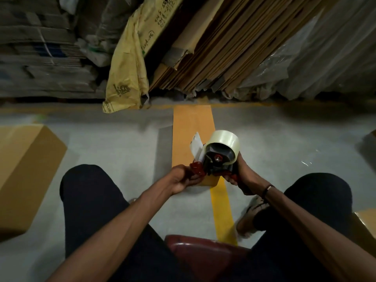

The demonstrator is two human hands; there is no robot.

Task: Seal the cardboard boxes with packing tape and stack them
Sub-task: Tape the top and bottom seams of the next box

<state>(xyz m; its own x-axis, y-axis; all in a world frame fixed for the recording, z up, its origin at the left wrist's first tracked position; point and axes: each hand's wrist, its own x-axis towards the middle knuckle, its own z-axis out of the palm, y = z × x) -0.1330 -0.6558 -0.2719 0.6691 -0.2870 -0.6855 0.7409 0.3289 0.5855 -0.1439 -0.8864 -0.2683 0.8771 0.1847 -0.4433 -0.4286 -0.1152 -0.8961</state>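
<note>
Both hands grip a tape gun [215, 157]: left hand [183, 180] pinches its red front, right hand [241, 176] wraps the handle; a box [24, 169] sits left on the floor

Bare floor [122, 143] open ahead, cardboard box [22, 171] close left, leaning flattened cartons [213, 53] blocking beyond

A dim storeroom with a smooth grey concrete floor [114, 151] crossed by a broad yellow painted stripe [222, 212] that runs toward a thinner yellow line along the far edge. Against the back, flattened brown corrugated cardboard sheets [213, 58] lean at a slant beside a crumpled yellow plastic bag [126, 78], clear plastic wrapping [317, 64] and grey bundled stacks of folded cartons [38, 47] at the left. A dark red plastic seat edge [199, 249] shows at the bottom.
</note>
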